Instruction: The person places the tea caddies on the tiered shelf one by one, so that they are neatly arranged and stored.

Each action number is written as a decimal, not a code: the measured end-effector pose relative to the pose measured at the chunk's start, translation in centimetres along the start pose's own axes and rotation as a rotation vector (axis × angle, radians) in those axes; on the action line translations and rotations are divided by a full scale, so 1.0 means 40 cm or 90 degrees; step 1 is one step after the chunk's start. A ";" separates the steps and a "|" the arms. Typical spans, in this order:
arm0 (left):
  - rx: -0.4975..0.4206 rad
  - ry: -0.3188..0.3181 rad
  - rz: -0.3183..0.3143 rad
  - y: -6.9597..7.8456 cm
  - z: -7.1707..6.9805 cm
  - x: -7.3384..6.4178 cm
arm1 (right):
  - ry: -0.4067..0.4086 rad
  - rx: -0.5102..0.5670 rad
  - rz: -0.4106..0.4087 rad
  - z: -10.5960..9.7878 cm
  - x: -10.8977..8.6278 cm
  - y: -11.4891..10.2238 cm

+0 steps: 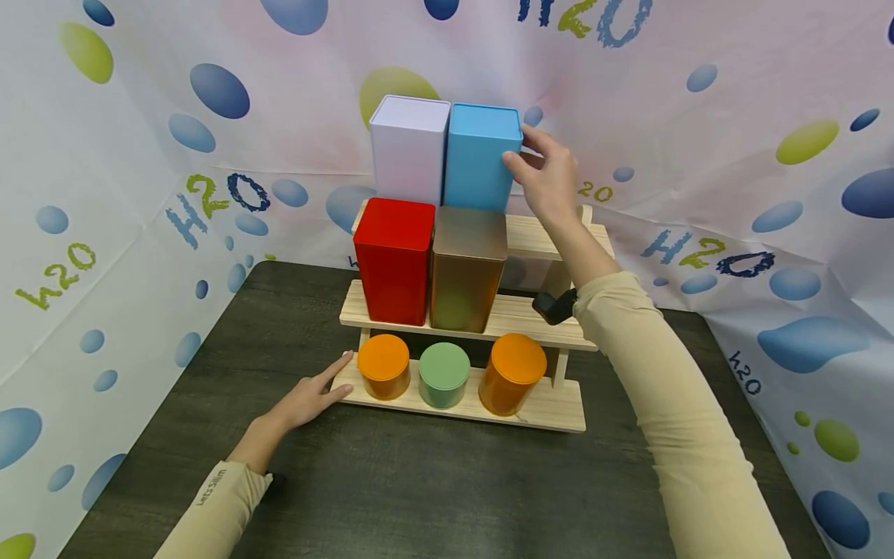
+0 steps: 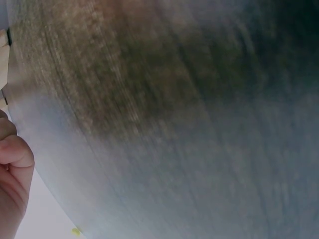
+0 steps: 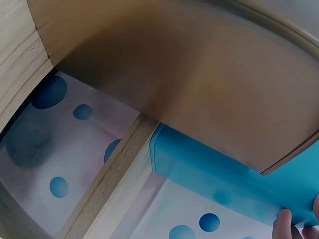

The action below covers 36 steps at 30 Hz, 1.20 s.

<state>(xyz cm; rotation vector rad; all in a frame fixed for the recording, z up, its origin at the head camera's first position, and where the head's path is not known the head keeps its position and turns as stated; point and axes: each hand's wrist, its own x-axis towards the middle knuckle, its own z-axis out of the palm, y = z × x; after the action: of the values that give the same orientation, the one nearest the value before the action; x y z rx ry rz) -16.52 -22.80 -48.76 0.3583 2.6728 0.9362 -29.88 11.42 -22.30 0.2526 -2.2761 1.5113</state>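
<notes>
My right hand [image 1: 548, 175] is at the right side of a light-blue square tin [image 1: 482, 159] on the top shelf, thumb on its front and fingers round behind its right edge. That blue tin also shows in the right wrist view, behind a bronze tin [image 3: 209, 84]. My left hand [image 1: 307, 400] holds the left end of the bottom board of a wooden tiered shelf [image 1: 552, 407], its thumb by the front corner and index finger by the back one. In the left wrist view only part of the left hand [image 2: 12, 169] shows.
A white tin [image 1: 410, 155] stands beside the blue one. A red tin [image 1: 394, 264] is left of the bronze tin on the middle tier. Two orange round canisters [image 1: 513, 376] flank a green one [image 1: 444, 376] below. The shelf stands on a dark table [image 1: 419, 481] before a patterned cloth.
</notes>
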 end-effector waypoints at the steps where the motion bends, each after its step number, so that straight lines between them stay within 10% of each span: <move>1: 0.000 0.001 0.001 0.000 0.000 0.000 | 0.001 0.001 -0.001 0.000 -0.001 -0.001; 22: 0.098 -0.022 0.013 0.032 -0.014 0.020 | -0.011 0.000 0.014 -0.055 -0.027 0.029; 36: 0.208 0.051 0.011 0.046 -0.049 -0.025 | -0.081 0.029 -0.026 -0.115 -0.181 0.084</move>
<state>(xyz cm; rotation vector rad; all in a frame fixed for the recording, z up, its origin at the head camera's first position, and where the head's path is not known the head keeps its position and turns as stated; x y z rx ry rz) -16.00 -22.84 -45.93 0.4203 2.9033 0.5238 -23.50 16.49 -26.63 0.4164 -2.3208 1.5687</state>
